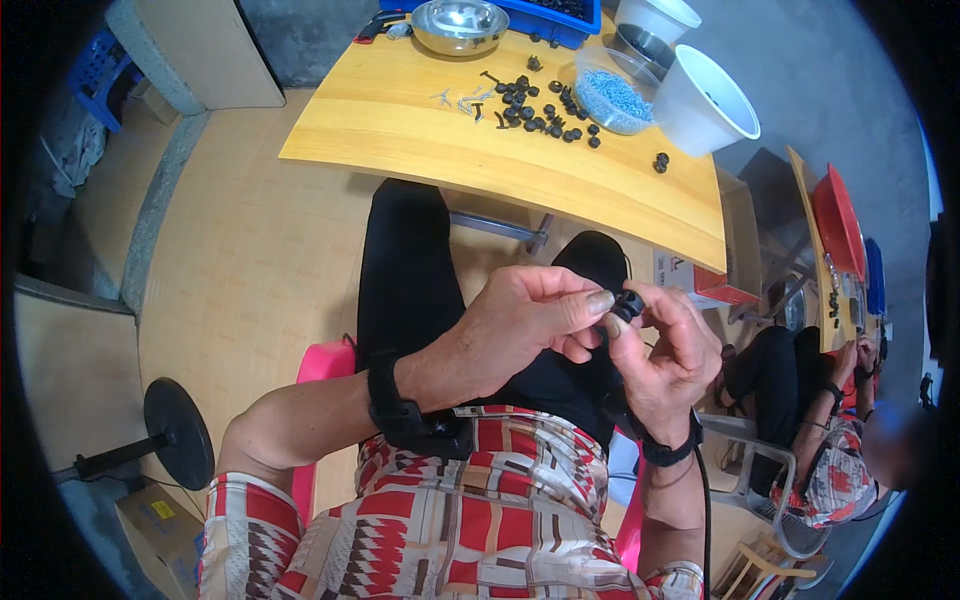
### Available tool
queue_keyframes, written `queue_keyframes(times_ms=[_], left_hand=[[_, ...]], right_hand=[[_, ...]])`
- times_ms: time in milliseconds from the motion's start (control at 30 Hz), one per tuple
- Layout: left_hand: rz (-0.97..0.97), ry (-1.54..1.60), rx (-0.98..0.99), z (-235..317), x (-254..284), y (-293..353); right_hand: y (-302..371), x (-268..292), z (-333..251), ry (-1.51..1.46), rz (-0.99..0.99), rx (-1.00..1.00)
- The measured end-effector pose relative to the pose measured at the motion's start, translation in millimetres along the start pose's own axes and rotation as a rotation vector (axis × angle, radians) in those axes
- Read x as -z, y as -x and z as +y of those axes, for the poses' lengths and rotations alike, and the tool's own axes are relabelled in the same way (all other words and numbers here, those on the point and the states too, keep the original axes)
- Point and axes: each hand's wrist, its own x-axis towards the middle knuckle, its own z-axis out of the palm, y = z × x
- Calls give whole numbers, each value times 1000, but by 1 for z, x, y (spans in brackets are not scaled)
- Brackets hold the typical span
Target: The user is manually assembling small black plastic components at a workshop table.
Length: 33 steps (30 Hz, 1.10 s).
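Above my lap, close to the near edge of the table (420, 140), both hands meet at a small round black part (628, 303). My left hand (515, 325) pinches it from the left, thumb against its side. The fingers of my right hand (668, 350) are closed on the same part from the right. Its exact kind is hard to tell, since fingertips cover much of it. On the table beyond lie several similar black knob-like pieces (528, 112) in a loose heap. Small silver screws (472, 100) are scattered to their left.
A clear bowl (622, 128) holds small blue pieces; a white bucket (688, 112) stands beside it. Farther back are a shiny metal bowl (455, 46) and a blue crate (548, 28). At right, another person (835, 460) sits by a table with a red basin (838, 225).
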Motion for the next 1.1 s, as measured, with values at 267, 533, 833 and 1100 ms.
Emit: queue_keyframes(times_ms=[267, 533, 833, 1100], left_hand=[[16, 31, -20, 0, -2, -1], [33, -143, -133, 3, -1, 0], [99, -360, -318, 6, -7, 7], [127, -457, -445, 3, -8, 9]], right_hand=[[-4, 6, 6, -113, -82, -79], [-4, 6, 8, -118, -100, -27], [-1, 0, 7, -174, -84, -69], [6, 0, 9, -389, -51, -258]])
